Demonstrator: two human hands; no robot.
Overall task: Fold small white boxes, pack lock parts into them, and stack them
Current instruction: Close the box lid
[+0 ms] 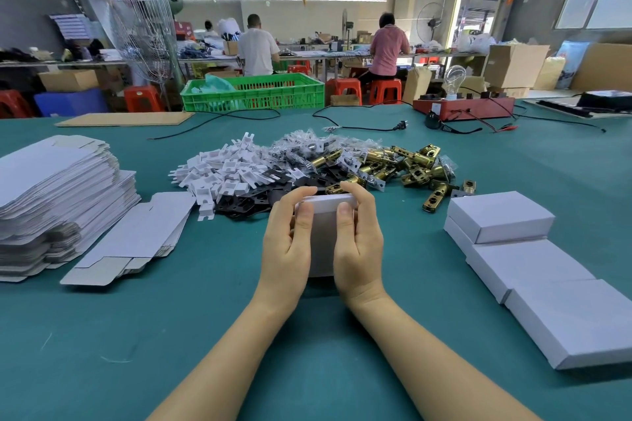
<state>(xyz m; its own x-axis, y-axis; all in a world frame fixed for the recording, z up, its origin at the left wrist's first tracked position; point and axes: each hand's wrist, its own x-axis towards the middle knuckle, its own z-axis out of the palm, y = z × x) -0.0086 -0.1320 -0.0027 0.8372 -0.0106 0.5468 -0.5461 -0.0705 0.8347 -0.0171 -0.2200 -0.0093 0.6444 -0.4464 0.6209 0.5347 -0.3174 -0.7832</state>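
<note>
A small white box (323, 236) sits on the green table in front of me, held from both sides. My left hand (289, 236) grips its left side, thumb on top and fingers curled over the far edge. My right hand (359, 236) grips the right side the same way. Beyond the box lies a heap of lock parts: white plastic pieces (222, 169), black plates (260, 198), bagged screws (307, 143) and brass latches (410, 164). Folded white boxes (533, 260) are stacked at the right. A pile of flat box blanks (58, 195) stands at the left.
A loose flat blank (136, 236) lies beside the pile. At the table's far side are a cardboard sheet (126, 119), a green crate (253, 92), black cables (359, 126) and a red tester box (463, 107). Two people sit at benches behind.
</note>
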